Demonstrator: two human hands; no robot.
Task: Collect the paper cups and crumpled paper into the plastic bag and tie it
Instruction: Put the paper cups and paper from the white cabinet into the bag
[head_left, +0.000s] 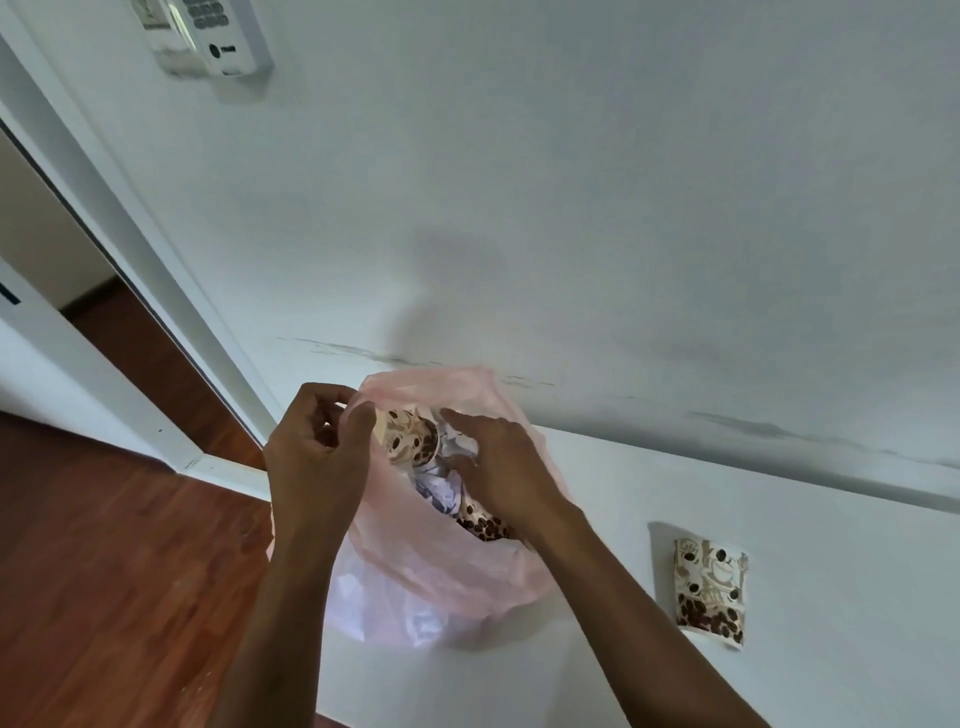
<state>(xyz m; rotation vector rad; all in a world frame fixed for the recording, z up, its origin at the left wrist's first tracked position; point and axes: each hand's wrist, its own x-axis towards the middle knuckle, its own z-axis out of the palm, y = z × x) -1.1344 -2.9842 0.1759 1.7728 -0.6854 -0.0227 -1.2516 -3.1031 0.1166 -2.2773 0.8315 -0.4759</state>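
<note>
A thin pink plastic bag (447, 582) sits on the left end of a white table (831, 519), its mouth open. Inside lie paper cups with a coffee-bean print (410, 441) and crumpled white paper (441, 493). My left hand (317, 457) pinches the bag's left rim and holds it up. My right hand (498, 467) reaches into the mouth with fingers spread over the paper and cups; what it touches is hidden. One more coffee-print paper cup (710, 592) lies flattened on the table to the right of the bag.
A white wall (571, 208) with grey scuff marks rises right behind the table. A wall-mounted keypad unit (218, 36) hangs at the upper left. A white door frame (130, 249) and red-brown wooden floor (104, 571) lie to the left.
</note>
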